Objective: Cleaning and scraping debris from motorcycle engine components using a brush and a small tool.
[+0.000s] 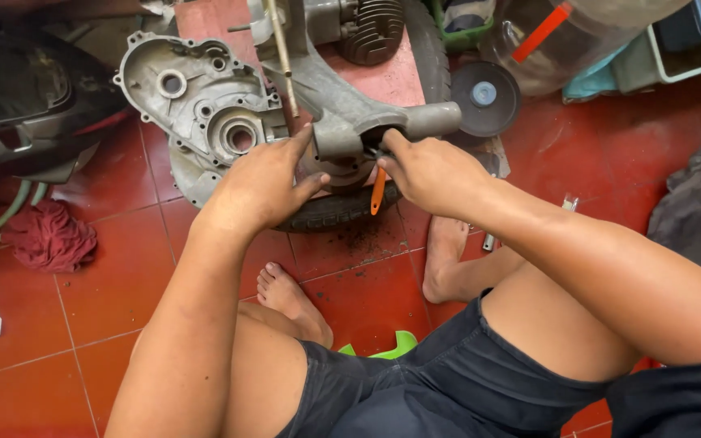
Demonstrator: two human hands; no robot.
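A grey cast-metal engine casing (204,101) lies on the red tiled floor (107,276), its open face with round bearing holes turned up, and it spreads away to the left of where both hands meet. From it a thick grey swing arm (342,97) runs across to a short tube end just above the right hand (432,174). Under both hands lies a black tyre (334,211), its tread curving just below the knuckles. The left hand (265,182) rests flat against the casing's hub, fingers spread and pressed on the metal with the forefinger pointing up at the arm's joint; it is laid open on the part, not closed round anything. The right hand is clenched round a small tool with an orange handle (377,193), whose handle tip sticks out below the fist, touching the tyre's edge; the working end goes into the dark gap under the arm, and cannot be made out. A thin brass-coloured rod (283,57) stands up above the left fingertips. Beyond the right hand sits a dark round disc (484,97). Well to the left of the left forearm lies a crumpled red rag (50,235).
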